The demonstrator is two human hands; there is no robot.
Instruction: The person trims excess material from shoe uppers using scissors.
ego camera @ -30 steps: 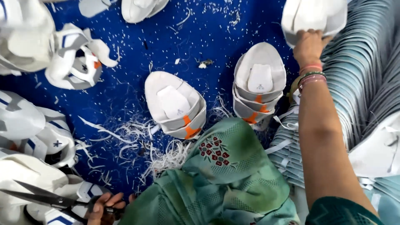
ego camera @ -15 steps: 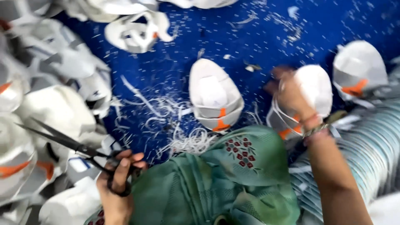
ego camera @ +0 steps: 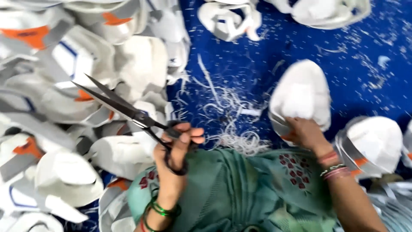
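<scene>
1. Blue cloth (ego camera: pixel 369 81) covers the ground, littered with thin white trimmings (ego camera: pixel 231 120), and my green-clad lap (ego camera: pixel 240 193) sits at its near edge.
2. Left of my lap rises a big heap of white moulded cup pieces (ego camera: pixel 77 68), some with orange tabs and grey straps.
3. My left hand (ego camera: pixel 174 159) is up above the lap with fingers through the handle loops of the black scissors (ego camera: pixel 124 109); the blades are parted a little and point up-left over the heap, cutting nothing. A second ago these scissors lay low at the lap's left edge, so they have been lifted.
4. My right hand (ego camera: pixel 307 133) has closed on the near edge of a white cup piece (ego camera: pixel 302 96) lying on the cloth just beyond the lap's right side. A second ago that hand was stretched far out to a more distant pile; now it is back close.
5. By my judgement, this means a fresh piece is taken and the blades are ready, though they are well apart yet.
6. Another cup piece (ego camera: pixel 371 139) lies right of my wrist.
</scene>
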